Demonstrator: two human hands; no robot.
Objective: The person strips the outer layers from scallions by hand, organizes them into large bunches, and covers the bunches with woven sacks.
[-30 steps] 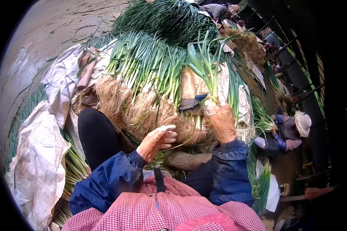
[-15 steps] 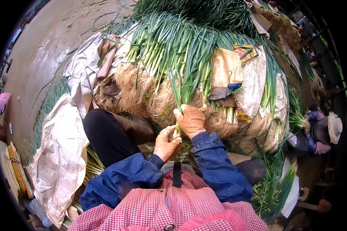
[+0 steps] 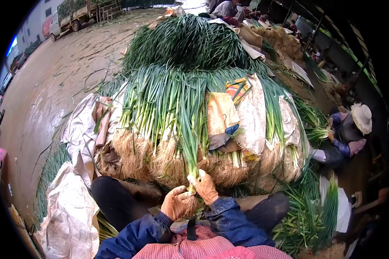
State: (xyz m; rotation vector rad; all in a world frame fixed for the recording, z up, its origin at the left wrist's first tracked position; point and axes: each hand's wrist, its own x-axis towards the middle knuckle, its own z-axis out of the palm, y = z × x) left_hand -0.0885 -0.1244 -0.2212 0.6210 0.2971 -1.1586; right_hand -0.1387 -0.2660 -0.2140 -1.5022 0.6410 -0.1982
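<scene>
some green onion (image 3: 190, 149) held in front of the pile (image 3: 148, 116), leaves overlapping it. right hand (image 3: 206, 187) pinched round stem; left hand (image 3: 175, 203) half-curled at root end, grip unclear. probably working that end; for next move, hold stem steady.

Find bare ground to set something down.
Mostly bare: wet ground between the grey sack and parked truck. Crowded: around the left hand and right hand, between left knee, right knee and root fringe; also past the right knee, where loose greens lie.
</scene>
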